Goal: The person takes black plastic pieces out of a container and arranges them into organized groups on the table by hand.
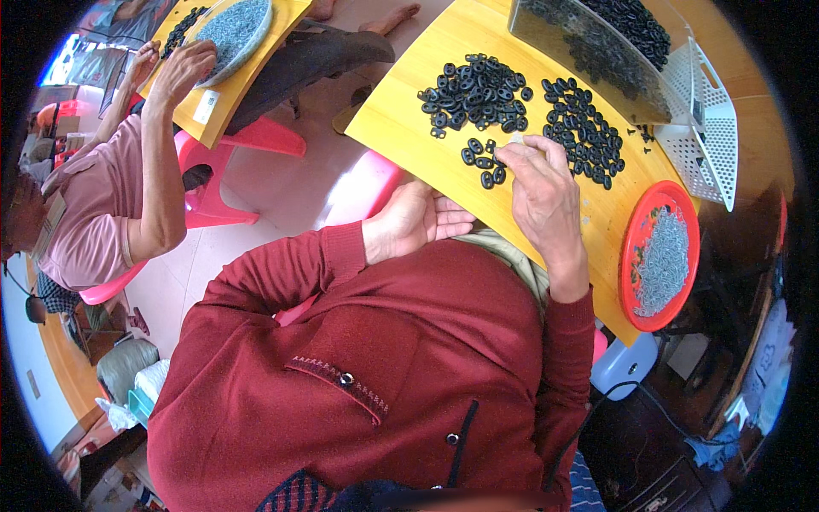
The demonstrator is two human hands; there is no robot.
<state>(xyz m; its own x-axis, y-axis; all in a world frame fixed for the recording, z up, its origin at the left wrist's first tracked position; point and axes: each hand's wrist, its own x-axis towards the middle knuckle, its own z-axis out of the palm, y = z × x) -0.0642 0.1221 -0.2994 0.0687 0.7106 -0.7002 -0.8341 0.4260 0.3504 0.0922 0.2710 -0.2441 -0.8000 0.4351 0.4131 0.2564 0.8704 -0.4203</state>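
My left hand (416, 220) lies palm up just below the near edge of the yellow table (401, 111). Its fingers are stretched out, and nothing shows in the palm. Over the tabletop my right hand (546, 188) has thumb and fingers drawn together; whatever is between the tips is too small or hidden to name. Right beside those fingertips lies a small group of black oval plastic pieces (487, 178) with holes. Beyond it sits a larger heap of similar pieces (476, 92). Loose black oval parts (584, 132) spread out to the right of my fingers.
A red dish (629, 294) of silvery screws (664, 260) stands at the table's right. Behind are a clear bin (589, 72) of black parts and a white perforated basket (721, 128). At left, another person (98, 200) works at a second yellow table (213, 128) beside pink stools (209, 183).
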